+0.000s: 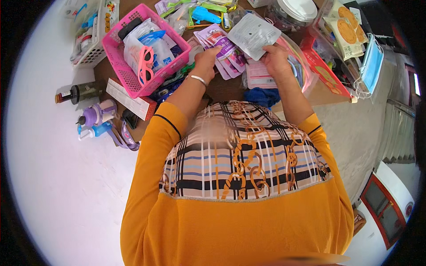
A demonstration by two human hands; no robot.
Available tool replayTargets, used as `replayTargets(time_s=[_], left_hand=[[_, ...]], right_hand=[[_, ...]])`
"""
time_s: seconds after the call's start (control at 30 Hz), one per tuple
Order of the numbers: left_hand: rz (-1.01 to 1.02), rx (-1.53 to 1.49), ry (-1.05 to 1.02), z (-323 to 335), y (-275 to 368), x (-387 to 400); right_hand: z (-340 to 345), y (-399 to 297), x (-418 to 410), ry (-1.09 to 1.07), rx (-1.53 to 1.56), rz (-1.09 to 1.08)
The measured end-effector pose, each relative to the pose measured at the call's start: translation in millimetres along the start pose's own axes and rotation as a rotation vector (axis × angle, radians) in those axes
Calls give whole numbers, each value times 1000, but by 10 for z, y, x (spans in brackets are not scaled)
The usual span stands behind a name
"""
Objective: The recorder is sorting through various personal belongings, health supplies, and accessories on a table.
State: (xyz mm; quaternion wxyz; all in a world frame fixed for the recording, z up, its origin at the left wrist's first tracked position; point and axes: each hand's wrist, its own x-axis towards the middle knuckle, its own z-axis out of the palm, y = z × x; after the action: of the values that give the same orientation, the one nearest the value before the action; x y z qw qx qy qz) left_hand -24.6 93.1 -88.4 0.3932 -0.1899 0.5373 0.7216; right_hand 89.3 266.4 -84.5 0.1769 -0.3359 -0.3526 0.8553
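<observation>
My left hand (205, 63), with a silver bangle at the wrist, grips the near left edge of a fanned stack of purple printed pouches (229, 53). In my right hand (277, 60) is a silver-white flat pouch (254, 35), pinched at its near right corner and tilted over the right side of the purple ones. Below it a pink and white packet (261, 75) lies on the dark table. A crumpled dark blue cloth (263, 97) is at the table's near edge, close to my body.
Left stands a pink plastic basket (114, 56) with packets and pink sunglasses (145, 65). A blue toy (205, 15) lies beyond the pouches. A white-lidded jar (297, 10), a red box (324, 68) and a clear bin with a blue face mask (370, 68) are on the right. Bottles stand left.
</observation>
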Motion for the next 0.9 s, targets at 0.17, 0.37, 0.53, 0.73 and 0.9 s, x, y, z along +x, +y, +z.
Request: replayTargets(time_s=[0.17, 0.37, 0.53, 0.73, 0.9], left_hand=[[112, 123, 109, -5, -59, 143], [818, 739, 36, 90, 347, -527], [973, 492, -4, 179, 715, -762], [585, -36, -285, 293, 1015, -1091], [512, 56, -369, 352, 939, -1162]], right_hand=[[53, -108, -56, -31, 38, -104], [141, -493, -364, -49, -110, -249], [-116, -458, -457, -194, -762, -508], [100, -527, -702, -441, -1200, -648], [466, -988, -753, -289, -537, -380]])
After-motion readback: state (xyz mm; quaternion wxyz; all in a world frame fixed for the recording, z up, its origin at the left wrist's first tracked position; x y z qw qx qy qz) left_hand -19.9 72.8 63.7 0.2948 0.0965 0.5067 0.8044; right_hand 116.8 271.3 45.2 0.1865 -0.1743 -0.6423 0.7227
